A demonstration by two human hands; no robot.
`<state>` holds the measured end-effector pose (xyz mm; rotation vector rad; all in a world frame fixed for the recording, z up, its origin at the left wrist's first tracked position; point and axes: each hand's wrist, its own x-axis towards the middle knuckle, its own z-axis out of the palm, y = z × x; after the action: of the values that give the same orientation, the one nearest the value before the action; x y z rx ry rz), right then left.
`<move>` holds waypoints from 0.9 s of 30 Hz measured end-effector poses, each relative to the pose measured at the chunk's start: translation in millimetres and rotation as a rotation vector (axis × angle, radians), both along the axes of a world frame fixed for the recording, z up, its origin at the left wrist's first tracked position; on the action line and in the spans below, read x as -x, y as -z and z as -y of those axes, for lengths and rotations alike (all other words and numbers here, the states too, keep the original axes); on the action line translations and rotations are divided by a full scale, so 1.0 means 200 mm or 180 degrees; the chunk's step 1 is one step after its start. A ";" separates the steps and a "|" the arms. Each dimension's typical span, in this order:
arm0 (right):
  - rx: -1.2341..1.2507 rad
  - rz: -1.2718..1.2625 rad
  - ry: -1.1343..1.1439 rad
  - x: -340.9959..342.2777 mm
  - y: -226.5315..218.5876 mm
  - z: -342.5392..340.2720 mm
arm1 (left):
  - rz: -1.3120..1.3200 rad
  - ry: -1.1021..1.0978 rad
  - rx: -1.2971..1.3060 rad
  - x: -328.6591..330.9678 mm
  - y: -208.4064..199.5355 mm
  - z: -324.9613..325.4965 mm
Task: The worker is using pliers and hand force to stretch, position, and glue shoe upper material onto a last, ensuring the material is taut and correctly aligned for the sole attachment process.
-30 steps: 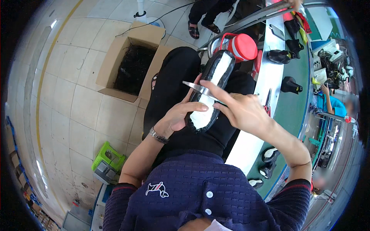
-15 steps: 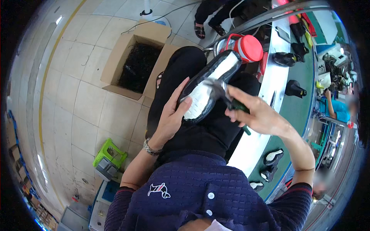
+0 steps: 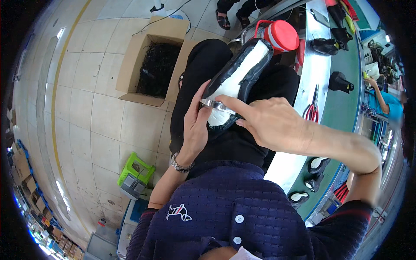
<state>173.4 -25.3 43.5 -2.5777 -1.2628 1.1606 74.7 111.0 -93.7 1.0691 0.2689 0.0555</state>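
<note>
A black shoe [image 3: 253, 71] lies sole up across my thighs, its white bottom showing inside a folded black edge. My left hand [image 3: 193, 130] grips its near, wide end from the left side, thumb at the edge. My right hand [image 3: 277, 123] is closed on a shiny metal tool [image 3: 219, 105]. The tool's narrow head lies across the white bottom, its tip at the shoe's left edge beside my left fingers. Its handle is hidden under my right hand, so its exact kind cannot be made out.
An open cardboard box [image 3: 130, 65] with dark scraps stands on the floor at left, a green stool [image 3: 136, 169] nearer. At right, a metal bench [image 3: 314, 73] holds red-handled cutters [image 3: 312, 110]. Beyond lie several black shoes [image 3: 340, 82]. A red-lidded jug [image 3: 284, 35] stands ahead.
My right hand has moved left and turned, bringing the tool's head across to the shoe's left edge. The red-handled cutters on the bench now show. My left hand keeps its grip.
</note>
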 end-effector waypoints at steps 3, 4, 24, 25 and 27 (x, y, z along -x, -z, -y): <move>-0.0401 0.0614 0.0153 0.10 0.08 0.12 | 0.0095 -0.0066 -0.0281 0.00 0.01 0.04; -0.0610 0.0777 0.0120 0.12 0.11 0.15 | 0.0104 -0.0040 -0.0482 0.00 0.01 0.04; -0.0959 0.1330 -0.0197 0.06 -0.03 0.05 | -0.0403 0.1198 0.2466 -0.09 0.09 0.03; -0.0023 0.1507 -0.0406 0.05 0.01 0.04 | -0.0382 0.1194 0.2461 -0.10 0.09 0.02; 0.0208 0.1385 -0.0567 0.03 -0.01 0.04 | -0.0276 0.1443 0.2418 -0.11 0.09 0.01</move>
<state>167.6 -32.8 45.5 -2.9235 -1.5826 0.6843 96.5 109.9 -112.5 0.3548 0.1002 -0.4691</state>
